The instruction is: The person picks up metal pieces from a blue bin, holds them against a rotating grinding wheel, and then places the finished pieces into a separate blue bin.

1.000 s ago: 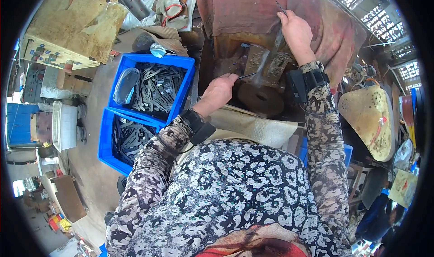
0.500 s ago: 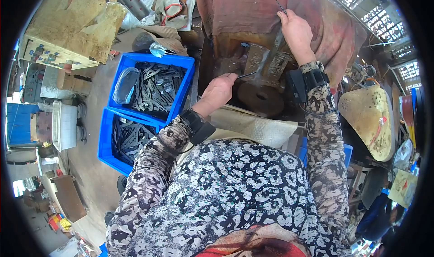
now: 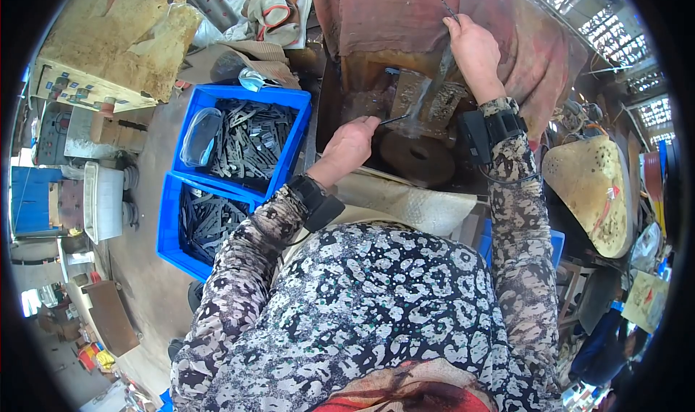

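Note:
My left hand (image 3: pixel 347 151) is closed round one end of a thin dark metal strip (image 3: pixel 394 119), whose other end points right, into the wet bay. Higher up on the right, my right hand (image 3: pixel 476 56) pinches a slim dark metal piece (image 3: pixel 449 8) between thumb and fingers, in front of a red-brown cloth (image 3: pixel 405 14). Between the hands, a greyish streak of what looks like water (image 3: pixel 433 86) runs down over a rough, wet block (image 3: pixel 410 97). Below it lies a brown disc (image 3: pixel 413 162) with a hole in its middle.
Two blue bins (image 3: pixel 304 133) of loose metal strips (image 3: pixel 246 140) stand at my left; a clear plastic tub (image 3: pixel 201 137) lies in the far one. A yellowed control box (image 3: pixel 108 43) is at far left, with gloves (image 3: pixel 274 14) nearby. A worn, speckled panel (image 3: pixel 590 195) stands right.

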{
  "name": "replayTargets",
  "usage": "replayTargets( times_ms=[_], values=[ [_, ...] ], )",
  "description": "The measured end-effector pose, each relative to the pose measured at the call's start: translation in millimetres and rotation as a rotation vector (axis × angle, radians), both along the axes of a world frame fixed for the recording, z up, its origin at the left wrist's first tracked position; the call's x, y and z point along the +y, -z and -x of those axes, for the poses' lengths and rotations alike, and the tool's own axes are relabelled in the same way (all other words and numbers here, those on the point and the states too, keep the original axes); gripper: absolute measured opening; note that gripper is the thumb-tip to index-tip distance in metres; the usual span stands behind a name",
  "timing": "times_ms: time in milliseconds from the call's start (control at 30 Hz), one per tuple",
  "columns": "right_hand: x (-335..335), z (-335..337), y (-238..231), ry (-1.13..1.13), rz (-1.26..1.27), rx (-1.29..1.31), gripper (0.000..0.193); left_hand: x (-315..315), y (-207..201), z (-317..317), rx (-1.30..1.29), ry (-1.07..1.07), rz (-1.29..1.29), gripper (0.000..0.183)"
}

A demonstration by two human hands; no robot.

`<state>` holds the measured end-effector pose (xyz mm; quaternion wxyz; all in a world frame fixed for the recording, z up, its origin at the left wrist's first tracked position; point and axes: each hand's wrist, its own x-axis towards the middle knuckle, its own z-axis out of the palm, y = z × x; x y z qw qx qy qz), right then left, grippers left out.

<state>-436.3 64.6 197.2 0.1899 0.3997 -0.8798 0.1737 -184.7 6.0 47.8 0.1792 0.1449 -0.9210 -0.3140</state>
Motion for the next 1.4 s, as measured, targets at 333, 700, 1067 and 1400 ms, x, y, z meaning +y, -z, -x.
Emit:
replayTargets(
  times_ms=[333, 700, 1067, 1400],
  values=[
    [0.6, -1.6, -1.6, -0.003, 0.000, 0.002, 0.040, 0.1, -2.6, -0.5, -0.009, 0.005, -0.019, 0.031],
    [0.4, -1.5, -0.5, 0.001, 0.002, -0.022, 0.039, -0.5, -1.1, -0.6, -0.006, 0.012, 0.006, 0.031],
    [0.8, -3.5, -0.9, 0.000, 0.001, -0.010, 0.039, -0.6, -1.4, -1.9, 0.003, 0.020, 0.027, 0.030],
    [-0.6, 2.1, 9.8, -0.031, 0.033, 0.141, 0.035, -0.1, -1.7, -1.3, 0.003, 0.019, 0.025, 0.030]
  ],
)
